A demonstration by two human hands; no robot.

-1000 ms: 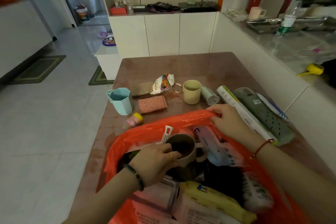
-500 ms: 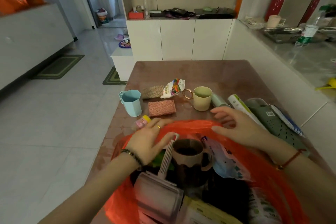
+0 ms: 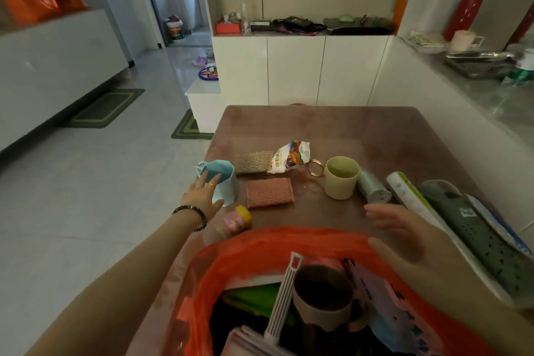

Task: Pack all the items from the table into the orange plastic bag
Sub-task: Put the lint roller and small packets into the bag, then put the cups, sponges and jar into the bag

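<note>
The orange plastic bag point(image 3: 260, 243) lies open at the table's near edge, holding a brown mug point(image 3: 320, 295), a lint roller point(image 3: 284, 292) and several packets. My left hand point(image 3: 203, 195) reaches with straight fingers to the light blue cup point(image 3: 222, 179), its fingertips at the cup's near side. Blurred, my right hand point(image 3: 404, 237) hovers open over the bag's right rim, holding nothing. On the brown table point(image 3: 332, 127) sit a pink sponge point(image 3: 270, 192), a woven pad point(image 3: 253, 162), a snack packet point(image 3: 290, 156), a small yellow-capped bottle point(image 3: 237, 220), a cream cup point(image 3: 341, 178) and a metal ring point(image 3: 315, 167).
A pale green roll point(image 3: 372, 186), a white-green box point(image 3: 410, 196), a grey clog point(image 3: 476, 234) and a flat packet point(image 3: 500, 228) lie along the table's right side beside a white counter wall point(image 3: 433, 113). White cabinets point(image 3: 297, 69) stand behind the table. Tiled floor lies to the left.
My left hand has left the bag and moved forward-left to the blue cup. My right hand has let go of the bag's rim and opened above it. The brown mug stays in the bag.
</note>
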